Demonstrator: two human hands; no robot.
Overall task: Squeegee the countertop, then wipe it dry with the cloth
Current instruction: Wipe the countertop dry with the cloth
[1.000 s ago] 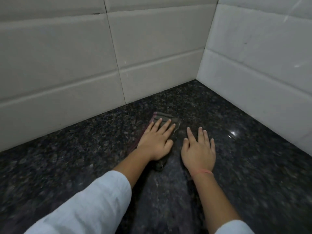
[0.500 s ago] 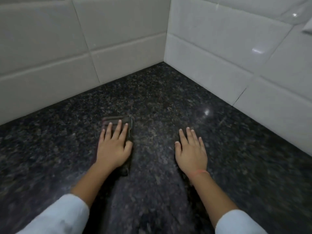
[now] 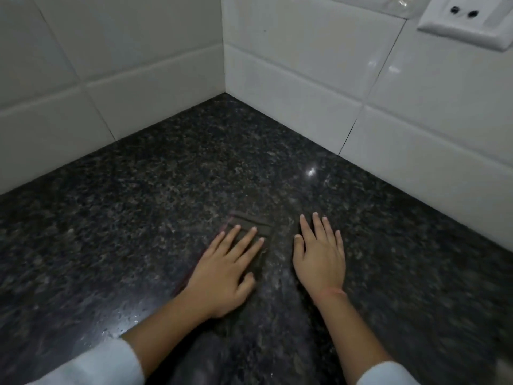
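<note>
Since half a second earlier, the cloth and the left hand on it have shifted rightward toward the right hand, so the gap between the two hands is now narrow. Only the cloth's far edge shows beyond the fingertips; it is dark, folded flat, blurred by motion, and lies on the countertop in the open middle area, well apart from the wall corner. Grip state: the left hand lies palm-down with fingers extended and slightly spread, pressing the cloth against the stone rather than pinching it. The right hand rests flat on bare stone just beside the cloth, fingers extended and close together, holding nothing. No squeegee is visible, so the wiping step is judged to be in hand. White tiles border the surface on two sides, and a wall socket sits high on the right wall. Small droplets appear to remain near the left sleeve. Risks: because the cloth is held by flat pressure alone, uneven pressure could let it bunch or slip from under the palm, leaving streaks. Strokes confined to the middle could leave the corner and the near edge damp. A wet cloth carried upward toward the socket would be a hazard.
</note>
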